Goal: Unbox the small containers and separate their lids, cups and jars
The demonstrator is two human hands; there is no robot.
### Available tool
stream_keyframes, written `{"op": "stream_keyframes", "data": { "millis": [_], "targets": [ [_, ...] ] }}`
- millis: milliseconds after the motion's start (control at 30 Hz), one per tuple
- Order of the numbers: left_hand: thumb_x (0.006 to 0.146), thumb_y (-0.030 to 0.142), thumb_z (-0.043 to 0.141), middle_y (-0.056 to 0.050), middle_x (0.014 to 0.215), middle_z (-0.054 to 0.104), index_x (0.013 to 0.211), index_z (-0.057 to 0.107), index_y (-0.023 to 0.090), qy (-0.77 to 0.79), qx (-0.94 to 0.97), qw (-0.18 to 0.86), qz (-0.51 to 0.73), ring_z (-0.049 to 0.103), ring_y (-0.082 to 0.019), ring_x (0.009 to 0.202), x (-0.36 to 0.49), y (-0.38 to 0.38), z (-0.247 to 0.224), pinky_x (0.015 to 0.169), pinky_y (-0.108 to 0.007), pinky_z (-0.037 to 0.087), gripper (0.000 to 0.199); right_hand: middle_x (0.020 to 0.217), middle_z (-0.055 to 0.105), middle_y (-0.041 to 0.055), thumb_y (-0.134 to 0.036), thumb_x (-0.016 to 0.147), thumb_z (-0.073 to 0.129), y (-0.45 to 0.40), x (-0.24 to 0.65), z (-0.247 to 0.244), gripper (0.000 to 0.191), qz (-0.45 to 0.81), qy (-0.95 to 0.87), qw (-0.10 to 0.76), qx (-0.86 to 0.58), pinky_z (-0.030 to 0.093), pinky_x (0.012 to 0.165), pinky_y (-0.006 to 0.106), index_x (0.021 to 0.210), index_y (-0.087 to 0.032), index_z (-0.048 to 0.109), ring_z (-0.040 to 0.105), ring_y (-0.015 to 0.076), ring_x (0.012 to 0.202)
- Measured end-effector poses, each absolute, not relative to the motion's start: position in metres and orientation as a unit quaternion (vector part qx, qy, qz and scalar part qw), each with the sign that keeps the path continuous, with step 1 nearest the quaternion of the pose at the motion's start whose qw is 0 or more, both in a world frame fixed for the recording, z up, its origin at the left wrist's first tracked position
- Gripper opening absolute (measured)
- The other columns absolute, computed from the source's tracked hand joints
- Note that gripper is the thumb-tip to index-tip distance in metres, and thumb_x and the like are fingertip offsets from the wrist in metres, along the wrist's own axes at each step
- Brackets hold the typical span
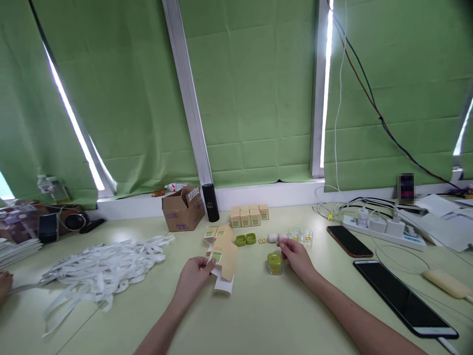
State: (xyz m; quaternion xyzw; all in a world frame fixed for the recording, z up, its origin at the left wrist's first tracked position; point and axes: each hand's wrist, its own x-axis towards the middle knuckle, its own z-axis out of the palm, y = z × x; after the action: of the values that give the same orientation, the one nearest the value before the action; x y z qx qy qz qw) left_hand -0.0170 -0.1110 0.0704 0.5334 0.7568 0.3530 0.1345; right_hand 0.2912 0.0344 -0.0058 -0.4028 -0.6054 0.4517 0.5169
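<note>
My left hand (pixel 195 277) pinches the edge of a flat, unfolded kraft paper box (pixel 229 251) with green squares and white flaps. My right hand (pixel 298 257) has its fingers curled together just right of a small clear container with a green lid (pixel 275 263); whether anything is in them is hidden. Beyond its fingertips lie small white rolls (pixel 272 238) and clear cups with yellow centres (pixel 306 235). Two green lids (pixel 246 239) sit between the hands, beside small yellowish pieces (pixel 262 241). Several folded kraft boxes (pixel 246 218) stand in rows behind.
A cardboard carton (pixel 183 211) and a black cylinder (pixel 210 202) stand at the back. White straps (pixel 107 268) are heaped left, near another person's hand (pixel 5 285). On the right lie two phones (pixel 404 298), a power strip (pixel 384 230) and loose cables.
</note>
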Motion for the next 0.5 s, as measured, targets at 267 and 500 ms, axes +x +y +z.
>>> {"op": "stream_keyframes", "data": {
  "millis": [267, 500],
  "targets": [
    [0.092, 0.056, 0.042, -0.012, 0.077, 0.073, 0.066, 0.068, 0.02, 0.797, 0.555, 0.047, 0.232, 0.067, -0.03, 0.078, -0.02, -0.125, 0.058, 0.067, -0.032, 0.038, 0.051, 0.059, 0.061, -0.0016, -0.052, 0.079, 0.065, 0.033, 0.291, -0.007, 0.035, 0.452, -0.605, 0.517, -0.403, 0.045, 0.067, 0.033, 0.085, -0.019, 0.074, 0.057, 0.0199, 0.061],
    [0.094, 0.052, 0.04, -0.013, 0.08, 0.076, 0.071, 0.074, 0.023, 0.8, 0.568, -0.007, 0.195, 0.068, -0.036, 0.096, -0.009, -0.129, 0.065, 0.076, -0.038, 0.042, 0.05, 0.06, 0.063, -0.0011, -0.053, 0.078, 0.066, 0.034, 0.291, -0.007, 0.035, 0.456, -0.605, 0.515, -0.402, 0.046, 0.067, 0.033, 0.085, -0.019, 0.075, 0.057, 0.0202, 0.061]
  ]
}}
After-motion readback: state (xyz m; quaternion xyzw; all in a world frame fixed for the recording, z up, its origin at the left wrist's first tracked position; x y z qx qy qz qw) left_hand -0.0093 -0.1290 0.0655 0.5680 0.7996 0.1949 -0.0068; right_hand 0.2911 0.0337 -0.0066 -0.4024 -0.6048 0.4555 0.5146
